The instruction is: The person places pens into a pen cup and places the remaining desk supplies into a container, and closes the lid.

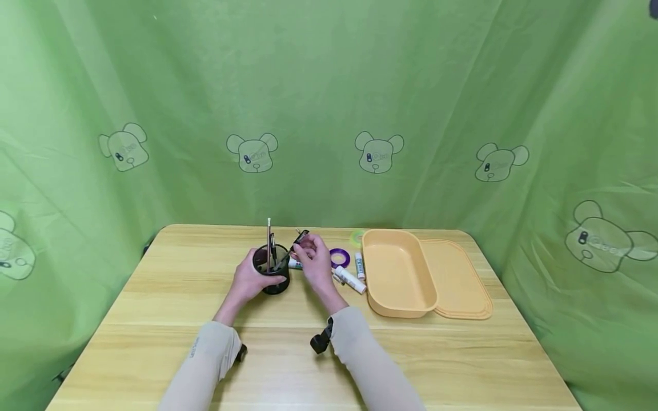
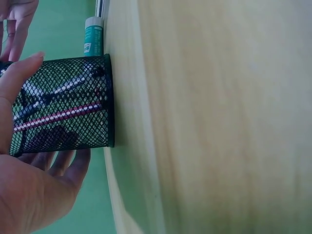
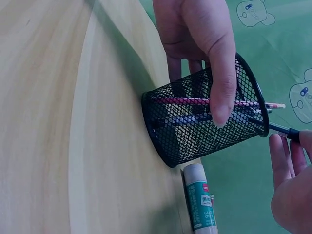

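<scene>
My left hand (image 1: pixel 248 281) grips the black mesh pen holder (image 2: pixel 63 105), thumb on the near side and fingers round the far side. A pencil (image 1: pixel 268 240) and a black pen (image 1: pixel 273 244) stand inside it. My right hand (image 1: pixel 316 264) pinches another black pen (image 1: pixel 300 238) by its upper end; that pen slants over the rim, lower end within the holder. In the right wrist view the holder (image 3: pixel 187 146) looks tilted, its base near the table. A green-and-white glue stick (image 3: pixel 200 200) lies beside the holder, partly hidden by it in the head view.
Right of my right hand lie a purple tape roll (image 1: pixel 339 250), a white tube (image 1: pixel 350 280) and another glue stick (image 1: pixel 360 266). A pale green ring (image 1: pixel 354 237) is behind them. Farther right, an orange-yellow box (image 1: pixel 401 313) stands against its flat lid (image 1: pixel 462 279). Green curtain surrounds the table.
</scene>
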Demonstrator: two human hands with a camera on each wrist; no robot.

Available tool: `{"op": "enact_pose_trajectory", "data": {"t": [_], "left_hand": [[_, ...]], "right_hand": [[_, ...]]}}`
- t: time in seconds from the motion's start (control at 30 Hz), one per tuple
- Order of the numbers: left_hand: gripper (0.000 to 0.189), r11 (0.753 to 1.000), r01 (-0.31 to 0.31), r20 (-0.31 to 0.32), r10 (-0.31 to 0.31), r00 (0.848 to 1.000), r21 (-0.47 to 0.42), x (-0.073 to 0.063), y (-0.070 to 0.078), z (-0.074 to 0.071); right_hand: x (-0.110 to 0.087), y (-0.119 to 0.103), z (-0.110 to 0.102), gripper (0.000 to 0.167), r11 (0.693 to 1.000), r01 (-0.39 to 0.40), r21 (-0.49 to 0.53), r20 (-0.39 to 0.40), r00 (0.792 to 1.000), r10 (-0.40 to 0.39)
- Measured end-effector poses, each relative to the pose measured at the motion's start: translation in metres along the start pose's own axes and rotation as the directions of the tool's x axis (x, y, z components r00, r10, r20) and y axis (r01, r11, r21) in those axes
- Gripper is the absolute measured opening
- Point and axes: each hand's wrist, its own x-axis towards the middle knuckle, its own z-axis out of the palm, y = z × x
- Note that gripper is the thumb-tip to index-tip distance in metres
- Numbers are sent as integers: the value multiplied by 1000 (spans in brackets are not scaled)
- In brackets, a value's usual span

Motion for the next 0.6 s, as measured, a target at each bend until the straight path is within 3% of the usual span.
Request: {"op": "enact_pose_trajectory", "data": {"t": [0.23,0.6], "left_hand": [[83,1000,-6,4,6,1000,-11,0,0,0],[82,1000,-8,11,9,1000,-17,1,-2,0]], "right_hand": [[1,6,2,25,989,30,-142,-15,999,-32],[1,9,5,26,985,-7,-175,17,1000,10]]}}
